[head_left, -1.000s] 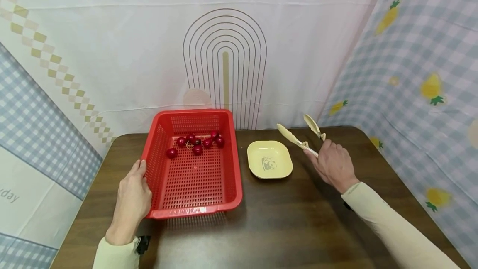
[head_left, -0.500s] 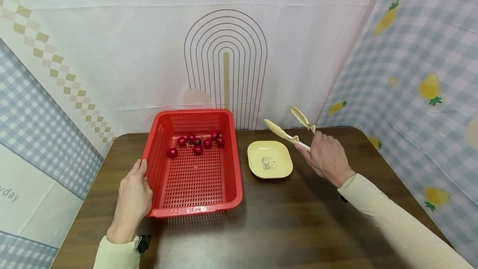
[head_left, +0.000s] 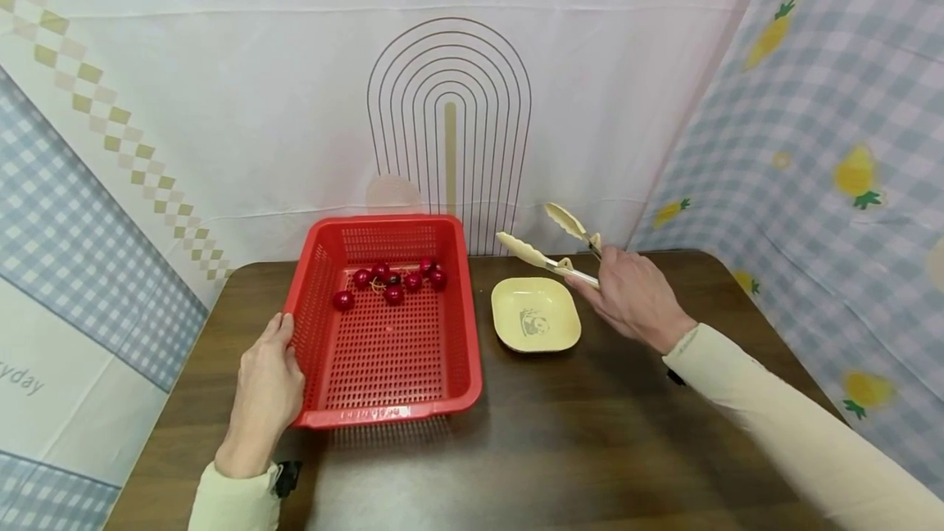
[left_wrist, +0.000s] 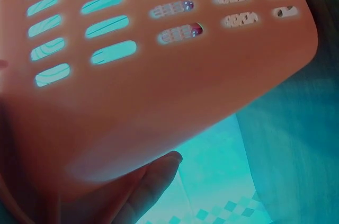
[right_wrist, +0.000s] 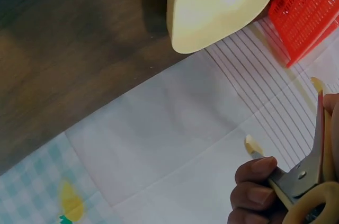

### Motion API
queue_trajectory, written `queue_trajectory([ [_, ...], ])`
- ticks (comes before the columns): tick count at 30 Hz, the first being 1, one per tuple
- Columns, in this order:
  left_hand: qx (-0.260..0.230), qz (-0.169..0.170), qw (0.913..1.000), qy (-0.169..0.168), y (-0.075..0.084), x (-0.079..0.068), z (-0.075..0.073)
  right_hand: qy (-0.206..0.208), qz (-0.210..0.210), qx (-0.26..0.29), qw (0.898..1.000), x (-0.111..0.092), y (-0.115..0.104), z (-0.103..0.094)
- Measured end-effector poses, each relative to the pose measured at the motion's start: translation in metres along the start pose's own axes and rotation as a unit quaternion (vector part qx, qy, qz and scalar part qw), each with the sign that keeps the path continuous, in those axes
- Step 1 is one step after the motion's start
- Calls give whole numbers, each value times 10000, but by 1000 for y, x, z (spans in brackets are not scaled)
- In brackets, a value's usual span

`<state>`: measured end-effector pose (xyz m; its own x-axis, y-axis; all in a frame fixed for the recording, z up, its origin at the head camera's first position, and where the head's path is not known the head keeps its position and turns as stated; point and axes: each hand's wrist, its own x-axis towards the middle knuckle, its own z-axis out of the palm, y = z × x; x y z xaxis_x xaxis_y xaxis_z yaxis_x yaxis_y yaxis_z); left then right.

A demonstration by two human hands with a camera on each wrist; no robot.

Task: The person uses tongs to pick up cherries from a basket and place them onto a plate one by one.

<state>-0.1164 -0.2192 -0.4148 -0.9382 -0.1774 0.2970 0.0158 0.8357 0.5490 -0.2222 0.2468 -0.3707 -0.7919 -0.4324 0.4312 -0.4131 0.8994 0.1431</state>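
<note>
In the head view my left hand (head_left: 267,383) grips the left rim of a red plastic basket (head_left: 383,414); a fingertip shows beneath its wall in the left wrist view. Several dark red cherries (head_left: 394,294) lie in the basket's far half, some with stems. My right hand (head_left: 637,297) holds a pair of tongs (head_left: 524,250) with cream scalloped tips and metal arms. The tongs are spread, with nothing between the tips, above and behind a small pale yellow square dish (head_left: 536,342). The right wrist view shows fingers (right_wrist: 262,167) curled round the tongs' handles.
Everything stands on a dark wooden table (head_left: 560,441). A white patterned cloth (head_left: 295,121) hangs just behind the far edge, and a blue checked cloth (head_left: 804,269) hangs along the right side. The dish sits close to the basket's right wall.
My right hand has moved left with the spread tongs, from the right of the dish to above its far side. The left hand stays on the basket rim; the cherries have not moved.
</note>
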Motion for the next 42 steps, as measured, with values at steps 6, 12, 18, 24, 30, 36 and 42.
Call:
queue_trajectory([
  [6, 25, -25, 10000, -41, 0, 0, -1, -63, -146, 196, 9997, 12, -7, -4],
  [12, 47, -82, 9999, -140, 0, 0, -1, -257, -224, 246, 9991, 24, -18, -7],
  [18, 43, -134, 9997, -194, 0, 0, -2, -425, -397, 272, 9979, 35, -31, -8],
  [24, 17, -136, 9997, -181, 1, 0, -2, -587, -532, 228, 9966, 45, -42, -8],
  [30, 11, -118, 9997, -204, 2, 0, -3, -771, -755, 95, 9941, 56, -52, -8],
  [36, 36, -69, 9998, -169, 1, 0, -3, -793, -957, -85, 9922, 64, -65, -6],
  [42, 18, -85, 9998, -192, 1, 0, -3, -766, -1135, -169, 9904, 70, -77, -2],
])
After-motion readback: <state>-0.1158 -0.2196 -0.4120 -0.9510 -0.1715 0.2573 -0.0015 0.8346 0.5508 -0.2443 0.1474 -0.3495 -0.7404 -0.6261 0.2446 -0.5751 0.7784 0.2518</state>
